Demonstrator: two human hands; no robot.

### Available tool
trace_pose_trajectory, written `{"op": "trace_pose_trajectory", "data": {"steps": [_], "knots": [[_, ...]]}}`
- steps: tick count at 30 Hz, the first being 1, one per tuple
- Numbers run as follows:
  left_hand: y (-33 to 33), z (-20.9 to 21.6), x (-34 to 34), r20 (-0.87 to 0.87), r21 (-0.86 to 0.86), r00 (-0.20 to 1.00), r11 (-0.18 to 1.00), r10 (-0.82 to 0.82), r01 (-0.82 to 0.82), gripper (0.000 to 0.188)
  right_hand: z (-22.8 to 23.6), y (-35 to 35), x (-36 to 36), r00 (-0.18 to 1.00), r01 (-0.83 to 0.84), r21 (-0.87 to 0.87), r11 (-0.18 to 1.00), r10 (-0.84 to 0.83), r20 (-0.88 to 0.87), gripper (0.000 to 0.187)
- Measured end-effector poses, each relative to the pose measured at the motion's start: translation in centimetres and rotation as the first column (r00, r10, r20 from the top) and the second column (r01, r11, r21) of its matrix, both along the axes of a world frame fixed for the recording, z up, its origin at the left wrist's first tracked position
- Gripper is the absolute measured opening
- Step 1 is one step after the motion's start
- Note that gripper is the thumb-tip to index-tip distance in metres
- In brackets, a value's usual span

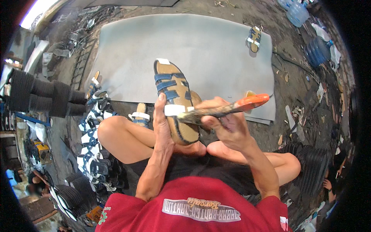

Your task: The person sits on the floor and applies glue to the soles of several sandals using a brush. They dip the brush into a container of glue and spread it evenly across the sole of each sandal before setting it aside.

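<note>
A sandal (171,83) with blue straps, a tan footbed and white pieces at its toe and across its middle is held upright above my lap. My left hand (162,125) grips it by its left edge, thumb along the side. My right hand (232,129) is closed around a long, dark, worn tool (253,102) with an orange-red end pointing right. The tool's pale tip meets or overlaps the white strap piece; whether it touches cannot be told. Its exact kind is unclear.
A grey sheet (174,42) lies ahead, with another sandal (254,40) at its far right. Several sandals (91,143) line my left side. Black sole stacks (38,92) stand left, more (309,166) right. Blue water jugs (317,51) stand far right. Another person's hand (327,185) shows at the right.
</note>
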State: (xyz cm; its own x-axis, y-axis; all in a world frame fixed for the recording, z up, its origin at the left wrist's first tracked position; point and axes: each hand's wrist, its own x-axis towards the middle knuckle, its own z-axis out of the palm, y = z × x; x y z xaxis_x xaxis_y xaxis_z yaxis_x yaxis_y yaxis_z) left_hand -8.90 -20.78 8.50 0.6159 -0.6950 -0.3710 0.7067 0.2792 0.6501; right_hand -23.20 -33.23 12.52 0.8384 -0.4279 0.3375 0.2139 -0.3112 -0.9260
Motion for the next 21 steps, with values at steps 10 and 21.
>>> {"op": "trace_pose_trajectory", "data": {"steps": [10,21], "knots": [[0.3,-1.7,-2.3,0.193,-0.014,0.981,1.000,0.017,-0.014,0.049,2.5,-0.5,2.7,0.993,0.025,-0.275,0.961,0.008,0.120,0.025],[0.5,-1.6,-1.2,0.234,-0.019,0.969,0.996,-0.081,0.088,0.051,2.0,-0.4,3.0,0.995,0.026,-0.265,0.964,-0.001,0.096,0.022]]}}
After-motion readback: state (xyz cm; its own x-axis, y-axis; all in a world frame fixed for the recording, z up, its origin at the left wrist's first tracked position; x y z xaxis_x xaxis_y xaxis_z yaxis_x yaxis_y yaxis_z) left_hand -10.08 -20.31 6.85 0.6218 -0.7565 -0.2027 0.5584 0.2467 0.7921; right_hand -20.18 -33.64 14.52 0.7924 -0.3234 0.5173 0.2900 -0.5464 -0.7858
